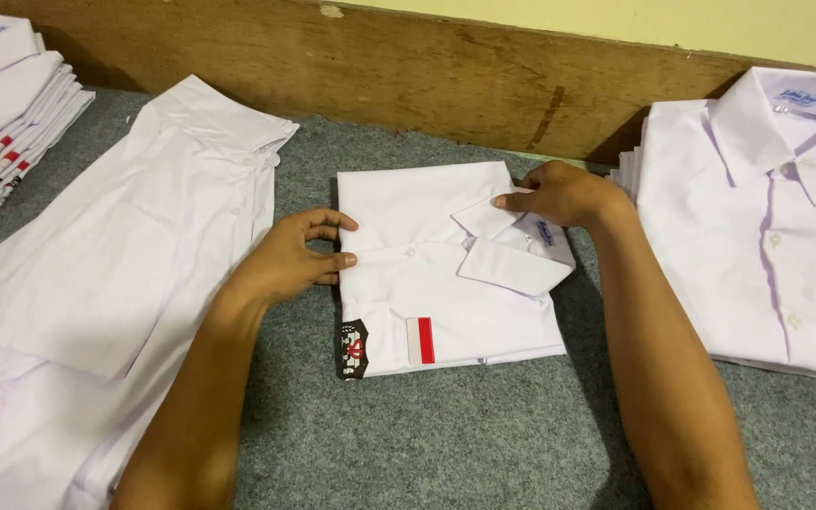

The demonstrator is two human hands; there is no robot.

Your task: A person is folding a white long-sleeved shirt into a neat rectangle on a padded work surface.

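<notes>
A folded white shirt (446, 302) lies on the grey carpeted surface (465, 434), collar to the right, with a red-and-white patch and a dark badge at its near edge. My left hand (293, 257) pinches the shirt's left edge near the button line. My right hand (559, 194) holds the collar tip at the shirt's upper right.
An unfolded white shirt (115, 283) is spread out at the left. A stack of folded white shirts (757, 227) sits at the right, another stack (7, 104) at the far left. A wooden board (427, 76) runs along the back.
</notes>
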